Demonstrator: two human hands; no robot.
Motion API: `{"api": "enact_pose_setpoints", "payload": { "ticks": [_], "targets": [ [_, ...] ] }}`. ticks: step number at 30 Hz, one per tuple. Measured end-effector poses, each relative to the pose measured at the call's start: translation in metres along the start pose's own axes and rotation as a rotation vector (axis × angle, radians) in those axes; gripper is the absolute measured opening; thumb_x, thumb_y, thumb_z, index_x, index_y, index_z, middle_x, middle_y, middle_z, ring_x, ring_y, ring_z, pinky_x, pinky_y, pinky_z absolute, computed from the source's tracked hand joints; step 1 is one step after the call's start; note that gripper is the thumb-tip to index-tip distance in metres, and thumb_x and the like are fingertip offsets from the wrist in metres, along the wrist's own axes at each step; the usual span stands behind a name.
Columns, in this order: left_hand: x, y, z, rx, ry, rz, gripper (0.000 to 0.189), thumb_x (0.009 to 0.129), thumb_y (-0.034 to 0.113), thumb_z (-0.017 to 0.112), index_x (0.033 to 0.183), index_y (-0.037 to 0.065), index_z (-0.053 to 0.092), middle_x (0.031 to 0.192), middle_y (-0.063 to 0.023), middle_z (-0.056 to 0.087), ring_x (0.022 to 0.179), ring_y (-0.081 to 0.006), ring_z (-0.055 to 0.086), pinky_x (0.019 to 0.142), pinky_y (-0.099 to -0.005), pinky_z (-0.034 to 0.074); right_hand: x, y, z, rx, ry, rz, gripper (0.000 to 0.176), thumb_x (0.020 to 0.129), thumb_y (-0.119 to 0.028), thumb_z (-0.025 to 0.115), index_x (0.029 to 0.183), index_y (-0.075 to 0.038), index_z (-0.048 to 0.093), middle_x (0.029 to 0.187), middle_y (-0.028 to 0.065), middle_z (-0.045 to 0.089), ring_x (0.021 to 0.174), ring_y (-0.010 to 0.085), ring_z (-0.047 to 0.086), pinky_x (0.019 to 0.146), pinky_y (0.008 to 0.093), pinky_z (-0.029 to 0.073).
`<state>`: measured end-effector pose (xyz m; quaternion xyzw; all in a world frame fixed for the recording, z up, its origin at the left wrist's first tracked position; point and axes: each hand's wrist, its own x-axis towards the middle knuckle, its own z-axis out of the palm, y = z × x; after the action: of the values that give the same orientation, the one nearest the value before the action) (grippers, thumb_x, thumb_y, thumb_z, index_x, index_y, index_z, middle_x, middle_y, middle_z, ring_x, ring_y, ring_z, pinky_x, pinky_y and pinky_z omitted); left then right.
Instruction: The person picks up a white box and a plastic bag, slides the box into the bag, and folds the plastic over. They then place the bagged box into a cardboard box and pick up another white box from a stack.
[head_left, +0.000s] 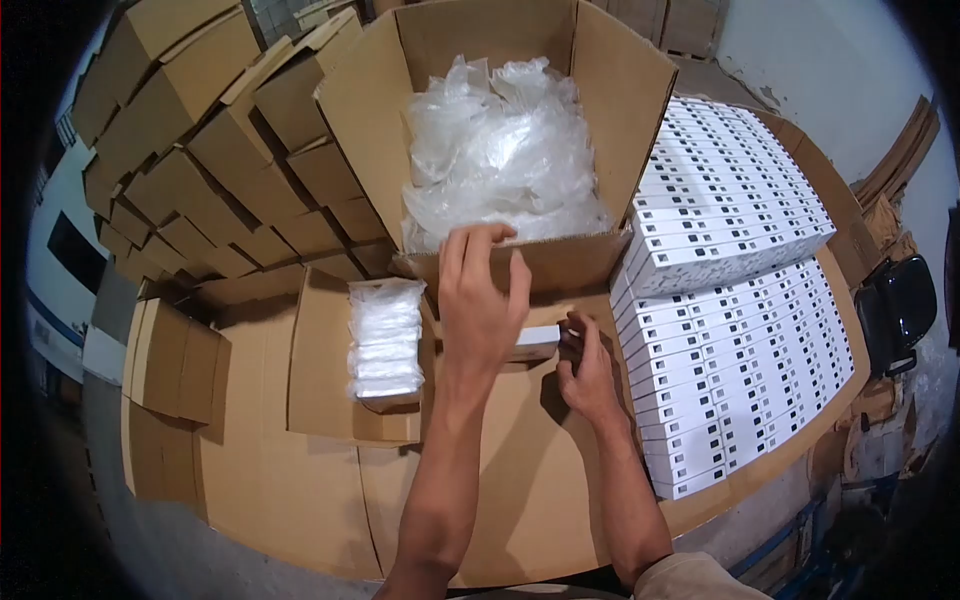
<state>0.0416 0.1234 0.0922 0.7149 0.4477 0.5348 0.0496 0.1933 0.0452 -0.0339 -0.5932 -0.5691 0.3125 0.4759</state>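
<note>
My left hand [480,300] is raised over the front wall of a large carton [525,262], its fingers curved and the thumb apart, with nothing visible in it. Crumpled clear plastic bags [500,150] fill that carton. Below, on the cardboard surface, a small white box [537,343] lies partly hidden behind my left hand. The fingers and thumb of my right hand [590,375] close around the box's right end. To the left, an open carton [320,370] holds a row of several items wrapped in clear plastic [386,340].
Stacked white boxes [740,300] with small dark labels rise close to my right hand. Brown cartons [230,150] are piled at the back left, with another carton [165,360] at the left edge. A black seat-like object [900,310] is at the far right.
</note>
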Motion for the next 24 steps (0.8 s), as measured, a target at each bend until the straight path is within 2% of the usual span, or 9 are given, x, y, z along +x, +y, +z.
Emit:
{"api": "enact_pose_setpoints", "payload": {
  "ticks": [4,7,10,14,16,19,23,24],
  "targets": [
    [0.067,-0.027,-0.003,0.268,-0.052,0.029,0.032,0.085,0.009,0.076,0.113,-0.003,0.066,0.115,-0.0218,0.067,0.106,-0.0380,0.066,0.096,-0.0462,0.052,0.000,0.014,0.001,0.005,0.028,-0.063,0.066,0.080,0.011,0.053,0.144,0.001,0.040,0.131,0.0253,0.060,0.125,0.0382,0.062,0.107,0.0458,0.048],
    [0.133,-0.032,-0.006,0.514,-0.588,-0.412,0.037,0.084,0.011,0.077,0.116,-0.006,0.069,0.112,-0.0251,0.071,0.108,-0.0426,0.067,0.096,-0.0468,0.053,-0.002,0.016,0.003,-0.021,0.043,-0.059,0.063,0.081,0.010,0.053,0.142,0.002,0.042,0.128,0.0259,0.062,0.122,0.0383,0.063,0.105,0.0463,0.048],
    [0.159,-0.063,0.001,0.410,-0.457,-0.133,0.044,0.084,0.021,0.081,0.118,-0.003,0.070,0.110,-0.0239,0.074,0.102,-0.0372,0.071,0.092,-0.0443,0.055,-0.002,0.007,0.000,0.025,0.035,-0.048,0.062,0.079,0.010,0.053,0.141,0.003,0.043,0.127,0.0261,0.063,0.121,0.0387,0.063,0.104,0.0463,0.048],
    [0.188,-0.090,0.021,0.235,-0.579,0.036,0.045,0.085,0.029,0.081,0.114,-0.004,0.072,0.103,-0.0232,0.075,0.095,-0.0360,0.073,0.088,-0.0433,0.057,-0.001,0.021,0.002,0.046,0.036,-0.079,0.061,0.078,0.011,0.051,0.138,0.004,0.044,0.127,0.0254,0.063,0.122,0.0368,0.064,0.103,0.0443,0.049],
    [0.195,-0.096,0.039,0.249,-0.662,0.113,0.043,0.085,0.030,0.081,0.109,-0.005,0.074,0.100,-0.0230,0.076,0.092,-0.0353,0.074,0.085,-0.0424,0.057,-0.001,0.022,0.003,0.057,0.038,-0.078,0.062,0.077,0.010,0.051,0.139,0.005,0.044,0.126,0.0241,0.063,0.120,0.0338,0.066,0.103,0.0408,0.050],
    [0.198,-0.077,0.057,0.347,-0.805,-0.081,0.040,0.083,0.029,0.082,0.103,-0.004,0.076,0.098,-0.0230,0.076,0.092,-0.0354,0.074,0.083,-0.0421,0.058,-0.002,0.022,0.002,0.063,0.037,-0.089,0.063,0.077,0.010,0.051,0.139,0.006,0.044,0.126,0.0233,0.063,0.119,0.0317,0.067,0.102,0.0388,0.051],
    [0.190,-0.093,0.076,0.304,-0.766,0.248,0.045,0.083,0.038,0.081,0.098,-0.005,0.076,0.095,-0.0237,0.075,0.091,-0.0391,0.073,0.082,-0.0443,0.057,-0.002,0.018,0.001,0.074,0.021,-0.055,0.063,0.078,0.010,0.051,0.140,0.004,0.044,0.125,0.0252,0.063,0.122,0.0354,0.064,0.105,0.0445,0.048],
    [0.193,-0.091,0.076,0.342,-0.782,0.256,0.045,0.086,0.037,0.077,0.097,-0.007,0.075,0.093,-0.0262,0.074,0.090,-0.0417,0.072,0.080,-0.0454,0.057,-0.002,0.018,0.001,0.068,0.022,-0.056,0.063,0.078,0.009,0.051,0.140,0.004,0.044,0.125,0.0249,0.063,0.122,0.0351,0.064,0.105,0.0444,0.048]
  ]
}}
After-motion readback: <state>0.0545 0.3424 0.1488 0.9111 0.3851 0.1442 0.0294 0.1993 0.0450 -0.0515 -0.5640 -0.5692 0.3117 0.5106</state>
